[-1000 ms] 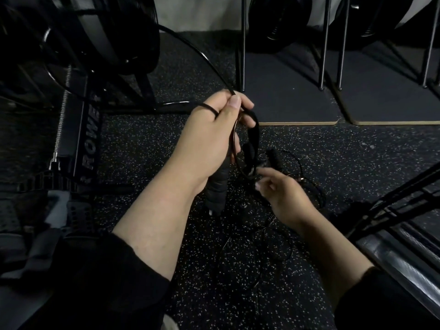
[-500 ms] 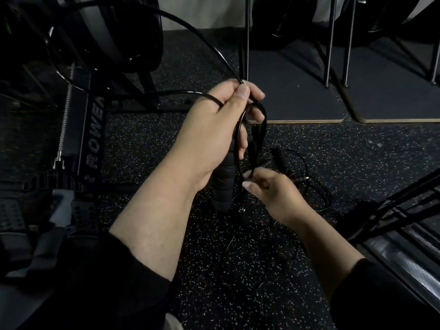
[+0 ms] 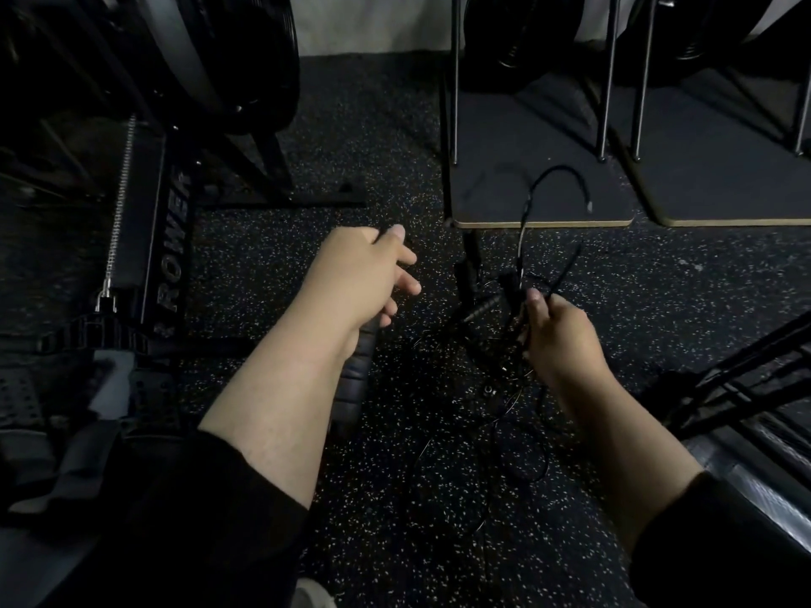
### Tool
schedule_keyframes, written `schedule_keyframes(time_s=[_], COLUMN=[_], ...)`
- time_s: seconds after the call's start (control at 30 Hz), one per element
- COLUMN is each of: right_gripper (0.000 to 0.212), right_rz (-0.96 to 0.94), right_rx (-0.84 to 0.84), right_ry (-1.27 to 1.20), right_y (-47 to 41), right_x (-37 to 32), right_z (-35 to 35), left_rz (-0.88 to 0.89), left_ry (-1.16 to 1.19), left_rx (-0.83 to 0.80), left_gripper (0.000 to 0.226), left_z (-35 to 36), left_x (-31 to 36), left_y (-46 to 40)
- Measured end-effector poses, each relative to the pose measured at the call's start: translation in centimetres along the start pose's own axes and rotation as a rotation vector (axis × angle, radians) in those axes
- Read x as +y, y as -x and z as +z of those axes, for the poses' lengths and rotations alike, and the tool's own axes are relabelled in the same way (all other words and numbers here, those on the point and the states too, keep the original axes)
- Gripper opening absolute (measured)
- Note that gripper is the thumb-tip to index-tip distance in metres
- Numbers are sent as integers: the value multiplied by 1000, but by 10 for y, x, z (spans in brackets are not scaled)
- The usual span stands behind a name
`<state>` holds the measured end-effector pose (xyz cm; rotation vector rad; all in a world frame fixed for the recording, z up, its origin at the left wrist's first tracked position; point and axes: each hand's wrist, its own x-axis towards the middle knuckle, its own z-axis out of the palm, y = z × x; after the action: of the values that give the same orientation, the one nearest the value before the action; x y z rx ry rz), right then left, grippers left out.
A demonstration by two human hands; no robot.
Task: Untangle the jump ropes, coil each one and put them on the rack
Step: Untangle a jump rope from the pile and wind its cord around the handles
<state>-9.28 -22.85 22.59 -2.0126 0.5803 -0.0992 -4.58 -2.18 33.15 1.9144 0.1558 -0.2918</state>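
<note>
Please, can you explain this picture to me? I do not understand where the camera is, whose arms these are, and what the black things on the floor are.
The camera sits on a person's head and looks down, so the two arms are the person's own. The left hand holds a black ribbed jump rope handle that sticks out below the wrist. The right hand pinches thin cords in a tangle of jump ropes lying on the speckled rubber floor. One cord loops up over a dark mat. On the left stands a rowing machine. No rope is coiled yet.
</note>
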Motion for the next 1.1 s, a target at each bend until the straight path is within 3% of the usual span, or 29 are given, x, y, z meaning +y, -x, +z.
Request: schedule_keyframes(time_s=[0.1, 0.17, 0.27, 0.4, 0.57, 0.73, 0.83, 0.93, 1.0, 1.1], right_gripper=[42, 41, 34, 33, 28, 27, 29, 34, 43, 52], right_rz=[-17, 35, 84, 43, 79, 75, 14, -59, -42, 4], right_rx=[-14, -18, -67, -67, -152, -179, -132, -27, -33, -67], right_ry=[-56, -153, -269, -341, -705, -792, -655, -243, -31, 93], right_y=[5, 5, 9, 14, 18, 19, 18, 14, 11, 9], right_x=[-8, -14, -28, -47, -65, -71, -65, -55, -47, -42], right_z=[-4, -8, -15, -23, -20, -19, -22, -26, -28, -31], left_rz=[33, 53, 75, 41, 48, 58, 141, 228, 202, 63], left_ry=[12, -22, -176, -236, -197, -202, -249, -253, -135, 159], left_rx=[44, 85, 67, -38, -335, -303, -250, -212, -230, -219], left_gripper=[31, 41, 40, 41, 18, 29, 33, 27, 24, 20], left_z=[2, 2, 3, 8, 29, 46, 43, 35, 33, 31], left_x=[-4, -7, -10, -15, -31, -44, -44, -35, -30, -27], left_y=[-3, -6, -6, -1, 7, 7, 5, 4, 4, 4])
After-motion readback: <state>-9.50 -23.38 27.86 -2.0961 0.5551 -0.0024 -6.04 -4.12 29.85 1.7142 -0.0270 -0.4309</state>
